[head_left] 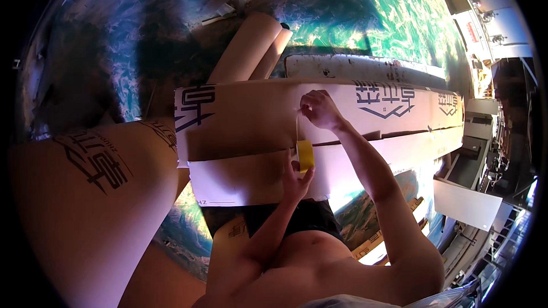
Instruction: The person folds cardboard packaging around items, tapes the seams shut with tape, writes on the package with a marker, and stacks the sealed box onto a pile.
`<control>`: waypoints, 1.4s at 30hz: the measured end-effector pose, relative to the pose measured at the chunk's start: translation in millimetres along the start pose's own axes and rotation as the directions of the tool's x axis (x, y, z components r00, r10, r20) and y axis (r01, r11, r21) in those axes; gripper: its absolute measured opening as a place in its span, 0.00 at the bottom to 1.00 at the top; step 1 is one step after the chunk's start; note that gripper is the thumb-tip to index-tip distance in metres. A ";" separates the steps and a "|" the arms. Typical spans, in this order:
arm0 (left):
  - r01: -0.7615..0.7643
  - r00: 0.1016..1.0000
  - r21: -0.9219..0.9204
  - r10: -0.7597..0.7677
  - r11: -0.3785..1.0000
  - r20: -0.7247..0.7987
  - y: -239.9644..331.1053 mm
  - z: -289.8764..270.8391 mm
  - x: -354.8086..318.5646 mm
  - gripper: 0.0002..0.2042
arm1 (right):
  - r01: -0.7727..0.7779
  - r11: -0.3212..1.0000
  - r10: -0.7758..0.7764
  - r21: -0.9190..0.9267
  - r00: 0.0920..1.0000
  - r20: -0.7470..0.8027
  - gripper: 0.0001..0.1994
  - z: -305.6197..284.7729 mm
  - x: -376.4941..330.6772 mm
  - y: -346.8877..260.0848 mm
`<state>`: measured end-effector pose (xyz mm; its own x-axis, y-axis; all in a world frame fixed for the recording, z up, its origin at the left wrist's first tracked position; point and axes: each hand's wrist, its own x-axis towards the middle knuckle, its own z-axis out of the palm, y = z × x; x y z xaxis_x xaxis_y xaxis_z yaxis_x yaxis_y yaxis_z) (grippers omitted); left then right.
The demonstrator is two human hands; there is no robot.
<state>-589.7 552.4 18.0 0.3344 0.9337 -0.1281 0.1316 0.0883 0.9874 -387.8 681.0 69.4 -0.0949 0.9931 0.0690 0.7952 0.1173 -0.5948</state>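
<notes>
A long cardboard box (pixel 257 120) lies across in front of me, its long flaps meeting at a seam with a dark gap toward the right. Over its near flap, my left hand (pixel 297 179) grips a roll of yellow tape (pixel 306 157). A strip of tape (pixel 297 128) stretches up from the roll. My right hand (pixel 321 108), above the far flap, pinches the strip's free end with the fingers closed. Whether the strip touches the cardboard, I cannot tell.
Large rolls of brown cardboard (pixel 103 205) stand at the left. Two more brown rolls (pixel 251 45) lie beyond the box, beside a worn white panel (pixel 365 67). The floor (pixel 394 5) is patterned green. A white board (pixel 468 202) and shelving are at the right.
</notes>
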 end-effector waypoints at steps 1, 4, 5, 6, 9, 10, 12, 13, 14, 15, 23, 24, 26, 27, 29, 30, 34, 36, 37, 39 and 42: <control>-0.003 1.000 0.000 0.003 1.000 0.008 1.6 -3.9 10.5 0.39 | 0.008 1.000 -0.008 0.003 0.998 -0.059 0.08 0.3 26.9 10.4; -0.216 0.975 0.176 0.201 0.960 0.099 21.0 -2.4 20.5 0.39 | -0.224 0.972 0.214 -0.075 0.969 -0.120 0.05 -7.6 112.0 85.3; -0.292 0.954 0.221 0.266 0.931 0.140 22.1 5.5 12.3 0.39 | -0.315 0.949 0.313 0.016 0.946 0.089 0.05 -9.1 112.4 113.6; -0.186 0.976 0.077 0.175 0.980 0.131 19.5 9.3 11.9 0.39 | -0.323 0.946 0.321 0.010 0.944 0.074 0.05 -1.9 115.1 125.9; -0.202 0.959 0.094 0.177 0.975 0.222 -5.4 -12.0 -3.5 0.40 | -0.445 0.896 0.436 -0.010 0.873 0.221 0.06 10.0 122.1 118.3; -0.307 0.923 0.235 0.227 0.922 0.312 -18.6 -19.4 -7.9 0.41 | -0.424 0.860 0.429 -0.282 0.902 -0.047 0.07 18.5 119.6 104.8; -0.434 0.875 0.200 0.358 0.879 0.326 -19.2 -14.3 -12.9 0.39 | -0.488 0.810 0.467 -0.325 0.872 -0.146 0.15 14.5 103.8 92.7; -0.528 0.830 0.181 0.460 0.829 0.315 -18.9 -8.9 -21.7 0.37 | -0.542 0.788 0.566 -0.292 0.824 -0.004 0.18 16.4 92.5 70.8; -0.412 0.880 0.178 0.340 0.894 0.332 -29.5 -19.7 -21.3 0.36 | -0.596 0.765 0.636 -0.245 0.759 0.140 0.21 28.4 87.8 29.3; -0.393 0.871 0.205 0.291 0.896 0.397 -36.1 -24.5 -20.2 0.39 | -0.491 0.823 0.526 -0.286 0.848 0.056 0.23 30.2 75.2 15.9; -0.753 0.658 0.564 0.395 0.338 0.641 -20.5 -90.5 -56.0 0.36 | -0.548 0.740 0.670 0.390 0.553 -0.495 0.25 91.7 -66.7 -90.4; -0.779 0.627 0.553 0.348 0.296 0.697 -30.3 -99.5 -67.2 0.33 | -0.531 0.644 0.765 0.551 0.436 -0.474 0.26 95.0 -70.5 -98.0; -0.820 0.555 0.568 0.328 0.063 0.765 -30.8 -82.8 -92.4 0.26 | -0.495 0.515 0.857 0.700 0.285 -0.429 0.27 101.7 -96.3 -90.0; -0.751 0.541 0.623 0.337 -0.218 0.771 -34.3 -66.3 -79.2 0.23 | -0.546 0.438 0.896 0.714 0.328 -0.298 0.27 100.3 -105.9 -83.5; -0.731 0.465 0.587 0.375 -0.348 0.802 -26.6 -42.7 -25.9 0.28 | -0.562 0.382 0.915 0.733 0.340 -0.216 0.28 82.1 -111.0 -80.5; -0.707 0.559 0.642 0.322 -0.298 0.764 -26.3 -82.4 8.2 0.34 | -0.491 0.395 0.892 0.776 0.406 -0.198 0.26 72.4 -89.8 -126.3; -0.686 0.723 0.723 0.038 -0.083 0.690 30.5 -86.7 19.5 0.56 | -0.530 0.300 0.899 0.793 0.436 -0.049 0.23 27.4 -172.8 -195.2; -0.712 0.696 0.697 0.046 -0.082 0.716 51.9 -57.0 17.3 0.57 | -0.524 0.374 0.900 0.766 0.404 -0.163 0.23 84.9 -209.0 -167.4; -0.721 0.687 0.688 0.041 -0.077 0.725 55.5 -51.6 21.4 0.59 | -0.531 0.342 0.922 0.775 0.349 -0.167 0.23 114.8 -228.8 -162.2; -0.702 0.709 0.710 0.037 -0.055 0.704 35.2 -92.7 38.9 0.58 | -0.523 0.256 0.931 0.813 0.359 -0.063 0.25 154.8 -240.3 -176.2; -0.814 0.577 0.500 0.309 0.296 0.756 9.7 -30.4 28.3 0.49 | -0.740 0.148 0.988 0.656 0.140 -0.065 0.27 208.8 -274.9 -99.7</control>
<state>-607.3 590.3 26.8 0.9392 0.3035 0.1607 0.2333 -0.9072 0.3501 -566.0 395.9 -57.5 0.8112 0.2551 -0.5262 -0.2047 -0.7190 -0.6641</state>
